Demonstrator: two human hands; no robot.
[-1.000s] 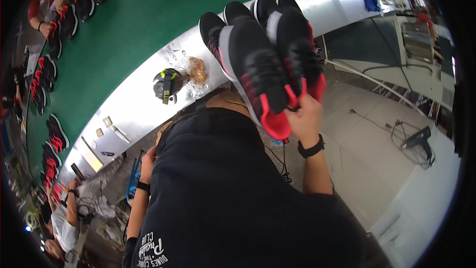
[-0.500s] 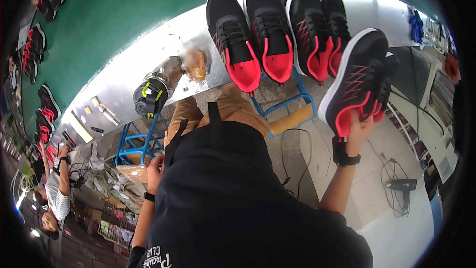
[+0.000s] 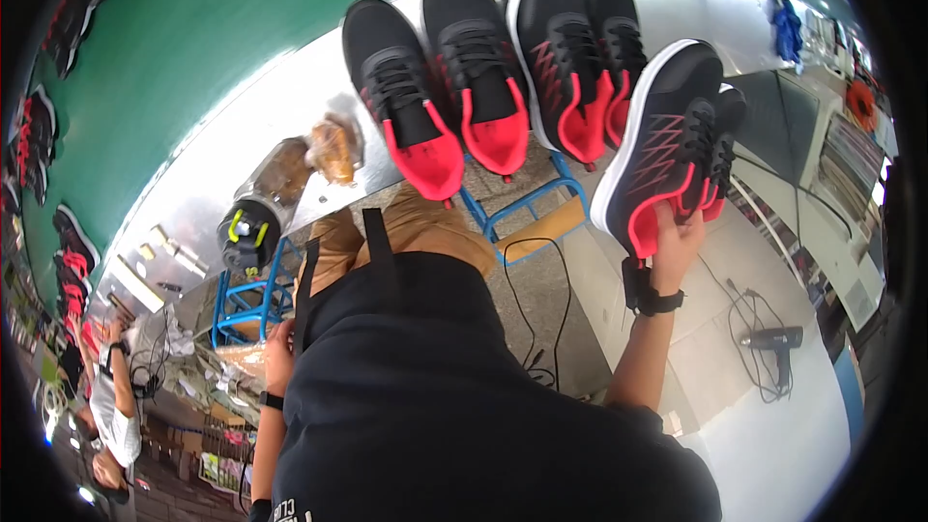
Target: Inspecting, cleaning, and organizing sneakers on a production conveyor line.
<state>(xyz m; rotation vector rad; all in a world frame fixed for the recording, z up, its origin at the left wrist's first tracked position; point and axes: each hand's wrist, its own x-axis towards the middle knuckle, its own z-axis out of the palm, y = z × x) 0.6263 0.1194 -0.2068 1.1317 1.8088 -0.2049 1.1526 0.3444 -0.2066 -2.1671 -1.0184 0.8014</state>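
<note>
My right hand is closed on the heels of a pair of sneakers, fingers hooked over the red-lined collars. The nearer sneaker is black with red zigzag stitching and a white sole, toe pointing up and away. Its mate shows partly behind it. To their left, at the metal table edge, stand a black sneaker with red lining, a similar one and another pair. My left hand hangs low by my left hip, against the dark apron; its fingers are mostly hidden.
A dark-lidded bottle and a wrapped brown item lie on the metal table edge. Beyond runs a green surface with more sneakers. Blue-framed stools stand below. A heat gun lies right; a co-worker is far left.
The view has turned slightly, so the table and sneakers appear shifted left. My right hand still holds the pair, a little left in the picture; my left hand stays by my hip.
</note>
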